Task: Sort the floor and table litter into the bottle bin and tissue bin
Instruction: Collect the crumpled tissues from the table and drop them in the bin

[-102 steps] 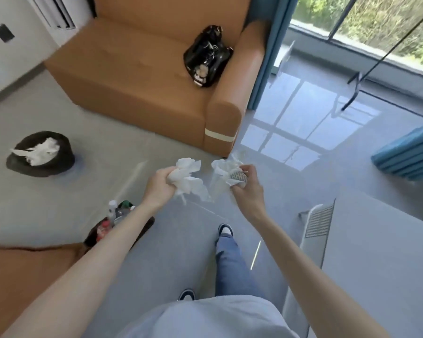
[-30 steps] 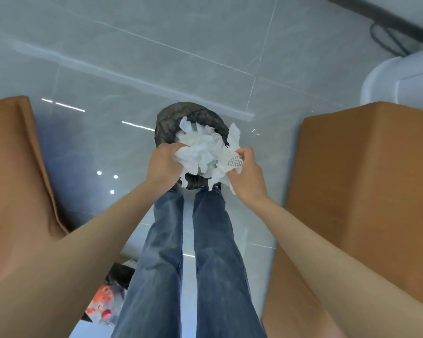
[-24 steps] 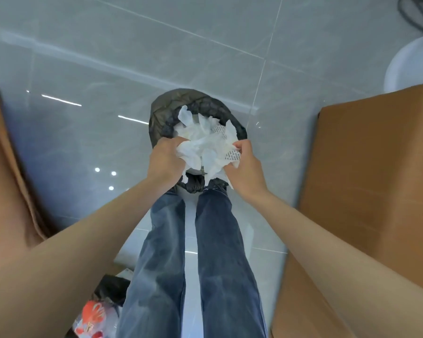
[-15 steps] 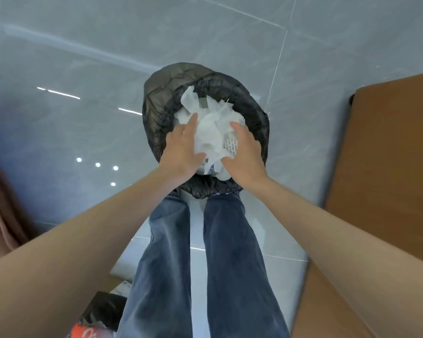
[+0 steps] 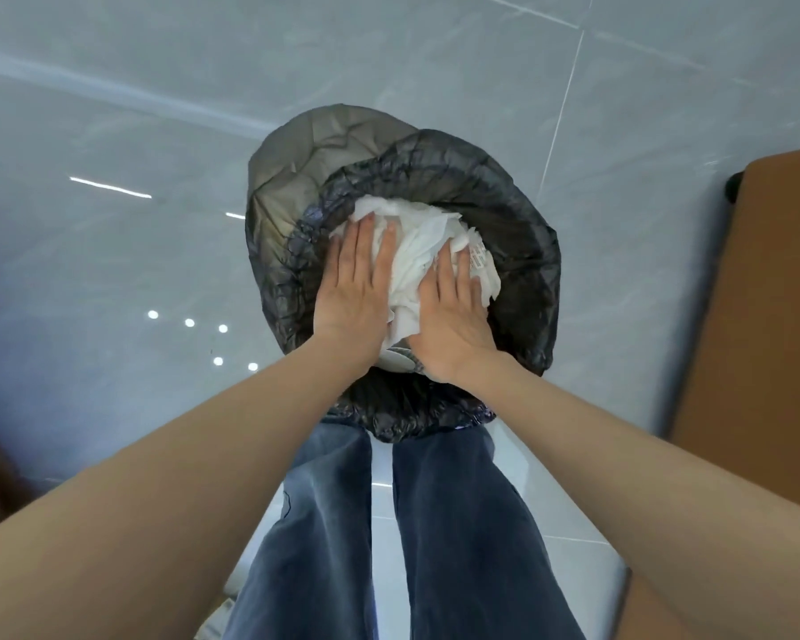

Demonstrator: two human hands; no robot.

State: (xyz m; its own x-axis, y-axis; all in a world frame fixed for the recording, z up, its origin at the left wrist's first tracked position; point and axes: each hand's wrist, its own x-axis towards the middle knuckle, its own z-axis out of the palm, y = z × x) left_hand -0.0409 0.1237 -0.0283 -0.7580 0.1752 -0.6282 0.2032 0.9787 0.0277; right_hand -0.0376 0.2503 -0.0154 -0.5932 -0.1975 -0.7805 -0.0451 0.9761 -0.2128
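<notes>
Pressing white tissues down inside the black-lined tissue bin at frame centre | left hand flat, fingers straight on the pile | right hand flat beside it, palm down | bin on grey tiled floor, above the person's jeans

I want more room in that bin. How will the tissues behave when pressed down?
Probably soft and light: the tissues lie crumpled in loose folds under the flat left hand and right hand. They would likely squash, then puff back partly. The thin bin liner may sag.
</notes>
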